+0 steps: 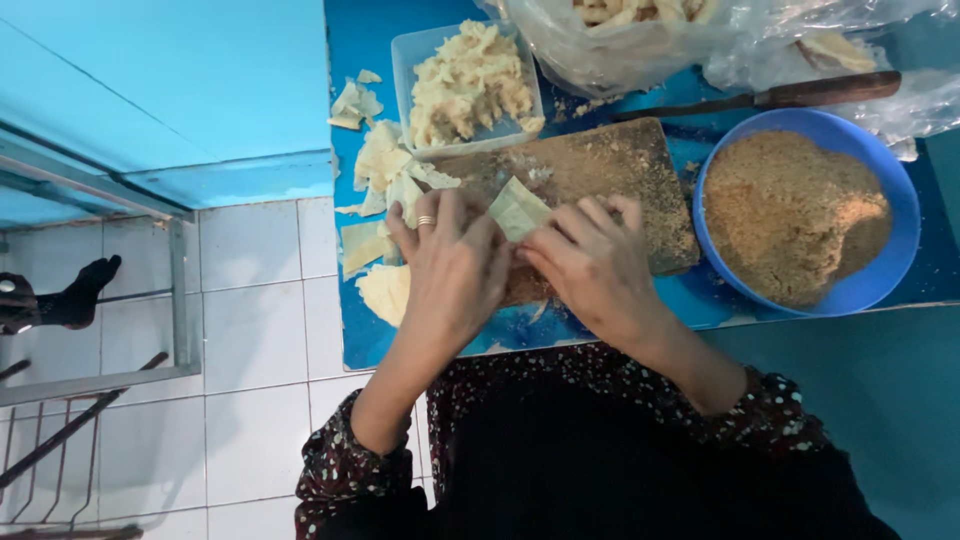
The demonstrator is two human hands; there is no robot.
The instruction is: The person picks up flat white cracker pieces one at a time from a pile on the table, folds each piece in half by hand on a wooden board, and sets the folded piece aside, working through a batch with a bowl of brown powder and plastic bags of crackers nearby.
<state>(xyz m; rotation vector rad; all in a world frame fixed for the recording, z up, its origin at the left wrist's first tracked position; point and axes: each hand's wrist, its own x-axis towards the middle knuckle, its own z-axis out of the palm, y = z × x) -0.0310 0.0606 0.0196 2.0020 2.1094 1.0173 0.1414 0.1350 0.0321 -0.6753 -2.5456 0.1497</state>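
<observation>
Both my hands rest over a crumb-covered wooden board (610,170) on a blue table (360,330). My left hand (450,265), a ring on one finger, and my right hand (595,260) together pinch a pale folded pastry wrapper (517,208) between their fingertips. Left of the board lies a heap of cut pale wrapper pieces (378,190). Behind it, a clear plastic tub (405,60) holds shredded pale filling (468,85).
A blue bowl (900,260) of brown crumbs (790,215) stands at the right. A wooden-handled knife (780,97) lies behind the board, beside plastic bags (620,50). White floor tiles (255,300), a metal frame (180,290) and someone's dark-socked foot (85,290) lie at the left.
</observation>
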